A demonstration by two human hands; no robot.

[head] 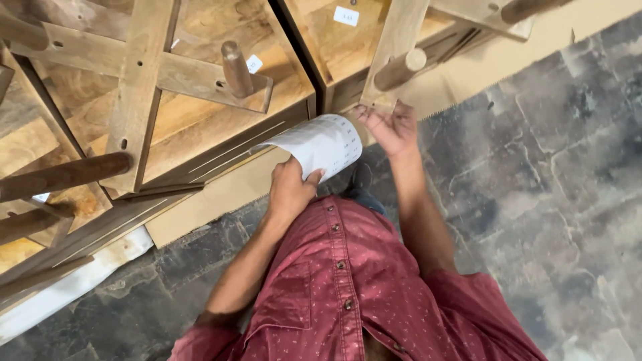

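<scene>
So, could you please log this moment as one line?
left hand: holds curled paper sheet | right hand: fingers at wooden frame | cardboard beneath

Dark red dotted button shirt (348,294), short sleeves

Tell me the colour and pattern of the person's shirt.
The shirt is dark red with a fine pale speckled print, seen in the head view.

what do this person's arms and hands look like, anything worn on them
Both hands, the left hand and the right hand, are bare: no gloves, rings or watch show. The forearms are uncovered. Short sleeves of a dark red buttoned shirt with a fine pale speckle pattern end near the elbows.
</scene>
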